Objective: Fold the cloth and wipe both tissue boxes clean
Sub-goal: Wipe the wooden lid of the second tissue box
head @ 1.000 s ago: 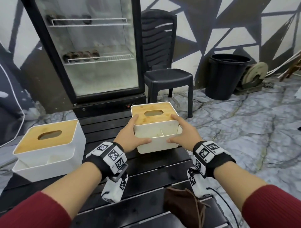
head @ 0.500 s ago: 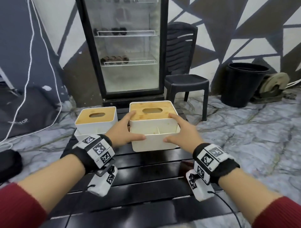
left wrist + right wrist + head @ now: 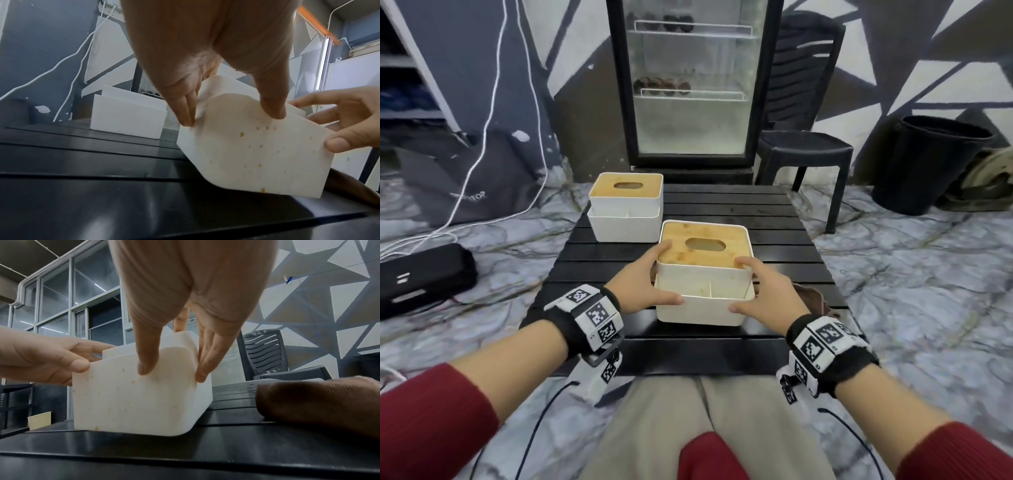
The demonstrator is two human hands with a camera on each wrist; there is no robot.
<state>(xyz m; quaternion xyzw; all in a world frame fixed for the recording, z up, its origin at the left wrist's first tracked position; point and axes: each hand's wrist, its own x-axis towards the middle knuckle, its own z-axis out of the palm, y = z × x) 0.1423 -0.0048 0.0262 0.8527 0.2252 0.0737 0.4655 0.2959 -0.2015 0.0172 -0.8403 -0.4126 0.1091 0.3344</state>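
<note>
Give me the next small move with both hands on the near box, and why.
Probably let go with the right hand and reach for the brown cloth lying just right of the near tissue box. The box's front wall shows yellowish spots, the cloth is untouched, and the left hand can keep its grip to steady the box.

Faint pale lettering on a dark bag [image 3: 465, 185] on the floor left of the table ends in what looks like "TOR"; its first letters are lost to blur. Wrist bands [image 3: 592, 310] carry square black-and-white code markers, no words.
</note>
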